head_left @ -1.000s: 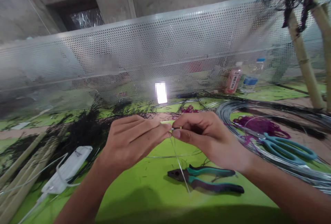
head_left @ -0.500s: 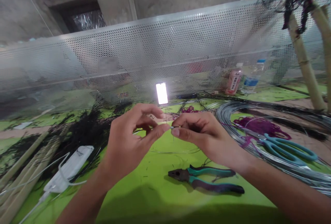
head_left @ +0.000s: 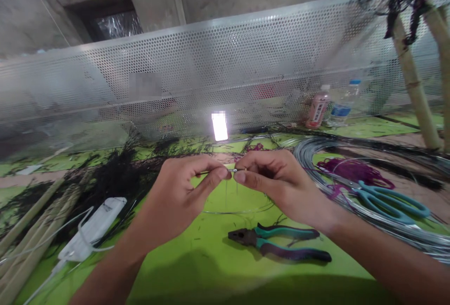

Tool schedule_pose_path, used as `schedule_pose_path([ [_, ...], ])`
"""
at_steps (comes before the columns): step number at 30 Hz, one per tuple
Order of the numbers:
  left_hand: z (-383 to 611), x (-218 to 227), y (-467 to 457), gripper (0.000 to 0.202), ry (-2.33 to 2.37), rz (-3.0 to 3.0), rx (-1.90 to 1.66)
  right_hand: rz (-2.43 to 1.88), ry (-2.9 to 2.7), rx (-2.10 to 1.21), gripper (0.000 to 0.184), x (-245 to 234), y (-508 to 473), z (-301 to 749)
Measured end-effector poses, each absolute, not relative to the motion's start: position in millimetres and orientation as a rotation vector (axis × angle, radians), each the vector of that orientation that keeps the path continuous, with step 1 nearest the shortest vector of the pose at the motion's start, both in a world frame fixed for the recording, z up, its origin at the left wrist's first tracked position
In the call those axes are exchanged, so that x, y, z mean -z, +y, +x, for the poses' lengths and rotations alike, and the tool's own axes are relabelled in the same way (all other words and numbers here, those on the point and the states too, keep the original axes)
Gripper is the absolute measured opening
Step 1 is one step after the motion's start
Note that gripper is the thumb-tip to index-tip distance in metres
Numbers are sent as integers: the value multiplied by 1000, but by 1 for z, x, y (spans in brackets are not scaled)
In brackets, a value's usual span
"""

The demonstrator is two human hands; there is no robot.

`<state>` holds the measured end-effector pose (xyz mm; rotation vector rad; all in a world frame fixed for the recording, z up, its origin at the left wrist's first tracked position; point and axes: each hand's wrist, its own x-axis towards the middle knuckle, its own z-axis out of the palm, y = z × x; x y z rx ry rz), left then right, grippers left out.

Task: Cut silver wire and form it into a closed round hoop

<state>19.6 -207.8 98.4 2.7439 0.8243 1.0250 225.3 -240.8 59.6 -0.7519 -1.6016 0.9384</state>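
My left hand (head_left: 184,192) and my right hand (head_left: 281,185) meet fingertip to fingertip over the green tabletop (head_left: 186,267). Pinched between thumb and fingers of both is a thin wire (head_left: 232,170), its short silvery section showing in the small gap between the hands. Most of the wire is hidden by my fingers, and a thin loop hangs below them. Just under my right wrist lie pliers (head_left: 246,237) with teal and dark handles, jaws pointing left. To the right are blue-handled scissors (head_left: 393,202).
A coil of silver wire (head_left: 305,159) and purple thread (head_left: 355,172) lie at right. A lit phone (head_left: 220,126) stands against the perforated metal panel (head_left: 246,51). Two bottles (head_left: 318,108) stand behind. At left are black fibres (head_left: 119,173), a white power bank (head_left: 93,230) with cable, and bamboo sticks (head_left: 38,234).
My left fingers, partly spread before, have closed together on the wire beside my right fingertips. My right hand and the pliers have hardly moved.
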Motion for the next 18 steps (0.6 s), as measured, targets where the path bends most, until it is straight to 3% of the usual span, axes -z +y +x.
schedule_pose_path([
  [3, 14, -104, -217, 31, 831, 2478, -823, -722, -1633, -944, 13, -64, -248, 224],
  [6, 9, -106, -220, 17, 782, 2405, -792, -775, -1615, -1005, 17, -67, -252, 224],
  [10, 10, -101, -212, 23, 703, 2721, -971, -796, -1567, -1072, 22, -68, -249, 224],
  [14, 12, -95, -198, 25, 321, 3238, -1224, -769, -1514, -1147, 22, -69, -245, 227],
  [18, 9, -89, -188, 27, 111, 3314, -1288, -782, -1590, -1117, 24, -67, -243, 229],
])
